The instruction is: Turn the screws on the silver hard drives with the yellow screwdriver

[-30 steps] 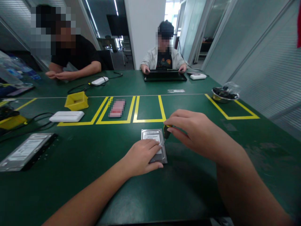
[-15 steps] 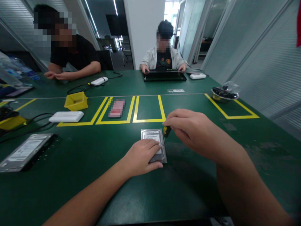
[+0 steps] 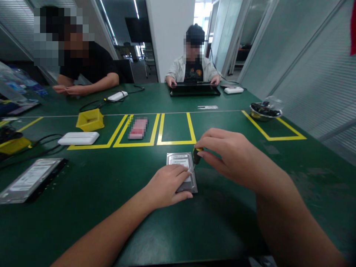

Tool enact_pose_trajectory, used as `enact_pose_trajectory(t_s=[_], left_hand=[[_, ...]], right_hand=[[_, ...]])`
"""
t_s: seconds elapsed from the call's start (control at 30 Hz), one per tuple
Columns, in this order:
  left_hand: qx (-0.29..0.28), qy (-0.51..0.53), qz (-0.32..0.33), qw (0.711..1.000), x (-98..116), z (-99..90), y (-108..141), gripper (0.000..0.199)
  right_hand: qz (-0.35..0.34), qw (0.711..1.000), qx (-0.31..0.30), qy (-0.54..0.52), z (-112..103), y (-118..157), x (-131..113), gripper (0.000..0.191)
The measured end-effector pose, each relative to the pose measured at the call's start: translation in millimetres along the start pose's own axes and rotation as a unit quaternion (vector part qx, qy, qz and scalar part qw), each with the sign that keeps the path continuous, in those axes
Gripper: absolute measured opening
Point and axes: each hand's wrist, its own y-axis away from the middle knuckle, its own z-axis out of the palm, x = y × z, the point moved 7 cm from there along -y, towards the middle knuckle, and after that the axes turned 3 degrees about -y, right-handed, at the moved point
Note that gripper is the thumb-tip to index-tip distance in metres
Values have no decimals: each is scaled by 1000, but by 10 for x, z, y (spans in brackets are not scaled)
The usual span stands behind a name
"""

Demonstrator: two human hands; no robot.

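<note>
Head camera view: a hard drive [image 3: 182, 156] lies label-up on a green table [image 3: 125, 222], in front of the wearer, just on the near side of some yellow tape outlines [image 3: 176, 142]. Its white label [image 3: 179, 162] carries rows of dark print too small to read. A second, larger drive [image 3: 35, 177] at the far left also has a white printed label, equally illegible.

The central drive's long axis runs away from the wearer, its far end leaning slightly left. A black-and-yellow screwdriver [image 3: 197, 157] stands steeply beside its right edge, handle up, thin shaft pointing down and a little left.

The left hand [image 3: 167, 183] lies across the drive, fingers extended flat on top and thumb apart, near the closest edge; it is not wrapped around anything. The right hand [image 3: 228, 152] pinches the screwdriver's handle between closed thumb and fingers.

The left hand covers part of the label and the drive's nearer left side. The right fingers hide the handle's top. Whether the screwdriver's tip sits in a screw is too small to tell. A pink rectangular object [image 3: 138, 128] in one taped outline is blurred by pixelation.
</note>
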Motion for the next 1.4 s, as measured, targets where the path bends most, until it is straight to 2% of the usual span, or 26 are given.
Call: enact_pose_trajectory(t_s=[0.47, 0.8, 1.03, 1.4], left_hand=[[9, 2, 1, 1000, 0, -11, 2, 58], [8, 0, 3, 1000, 3, -3, 0, 57], [22, 5, 5, 1000, 9, -21, 2, 56], [3, 7, 0, 1000, -2, -4, -2, 57]], right_hand=[[-25, 1000, 10, 3, 2, 2, -8, 25], [5, 1000, -7, 2, -7, -11, -5, 21], [1, 1000, -1, -7, -4, 0, -6, 22], [-20, 1000, 1, 0, 13, -9, -18, 26]])
